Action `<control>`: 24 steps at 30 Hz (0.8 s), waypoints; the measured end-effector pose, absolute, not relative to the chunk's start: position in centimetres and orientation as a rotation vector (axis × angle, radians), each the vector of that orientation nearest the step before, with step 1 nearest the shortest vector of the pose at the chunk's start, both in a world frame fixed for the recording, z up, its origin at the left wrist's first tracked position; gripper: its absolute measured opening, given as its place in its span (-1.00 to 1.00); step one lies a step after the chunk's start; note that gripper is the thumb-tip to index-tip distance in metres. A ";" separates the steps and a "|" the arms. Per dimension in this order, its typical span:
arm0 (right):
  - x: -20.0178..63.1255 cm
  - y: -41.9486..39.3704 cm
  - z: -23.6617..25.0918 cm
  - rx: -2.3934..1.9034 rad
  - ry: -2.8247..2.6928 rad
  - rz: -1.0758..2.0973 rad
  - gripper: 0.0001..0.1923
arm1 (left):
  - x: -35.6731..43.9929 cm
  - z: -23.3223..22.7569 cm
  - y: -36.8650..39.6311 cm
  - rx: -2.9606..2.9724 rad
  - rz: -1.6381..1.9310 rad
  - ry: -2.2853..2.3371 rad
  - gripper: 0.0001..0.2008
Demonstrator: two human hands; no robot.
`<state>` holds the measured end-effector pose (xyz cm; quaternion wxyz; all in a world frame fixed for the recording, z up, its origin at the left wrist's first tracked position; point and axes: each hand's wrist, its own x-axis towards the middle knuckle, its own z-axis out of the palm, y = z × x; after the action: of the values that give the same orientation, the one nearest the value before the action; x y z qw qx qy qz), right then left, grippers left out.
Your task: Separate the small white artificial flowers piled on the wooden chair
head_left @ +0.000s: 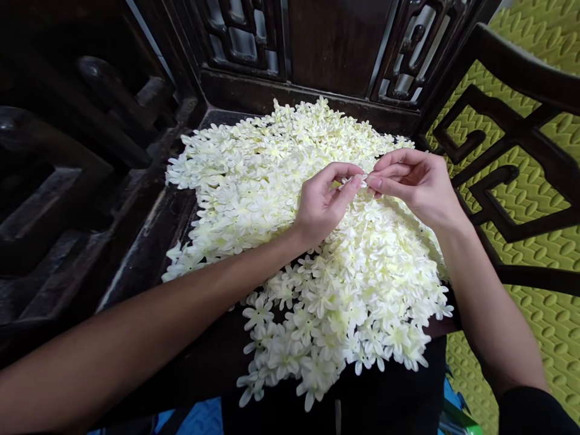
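Observation:
A broad heap of small cream-white artificial flowers spreads over a dark wooden seat and hangs past its front edge. Above the middle of the heap, my left hand pinches a single white flower between thumb and forefinger. My right hand meets it from the other side, thumb and fingertips closed at the flower's edge. The two sets of fingertips almost touch, and the flower is mostly covered by them. Whether the right fingers also hold some small part cannot be made out.
Dark carved wood rises behind the heap, with a carved armrest at the left. A dark wooden chair back stands at the right over yellow-green patterned matting. Something blue shows low down near the front.

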<state>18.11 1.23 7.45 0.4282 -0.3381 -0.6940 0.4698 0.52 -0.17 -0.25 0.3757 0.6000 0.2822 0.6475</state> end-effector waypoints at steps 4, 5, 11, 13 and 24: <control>18.1 1.3 7.4 -0.833 -1.709 1.198 -0.70 | 0.5 -0.3 -0.1 1.550 1.674 0.711 -0.84; 18.1 1.3 7.4 -0.833 -1.708 1.193 -0.70 | 0.5 -0.3 -0.1 1.555 1.677 0.711 -0.84; 18.0 1.1 7.5 -0.856 -1.724 1.150 -0.70 | 0.5 -0.3 -0.1 1.582 1.681 0.722 -0.84; 18.0 1.0 7.5 -0.864 -1.726 1.146 -0.70 | 0.5 -0.3 -0.1 1.586 1.685 0.715 -0.84; 18.0 1.1 7.5 -0.874 -1.743 1.124 -0.69 | 0.5 -0.3 -0.1 1.587 1.670 0.708 -0.84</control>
<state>18.00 1.06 7.50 0.4309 -0.3505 -0.6989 0.4505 0.50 -0.12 -0.26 0.3576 0.6148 0.2744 0.6472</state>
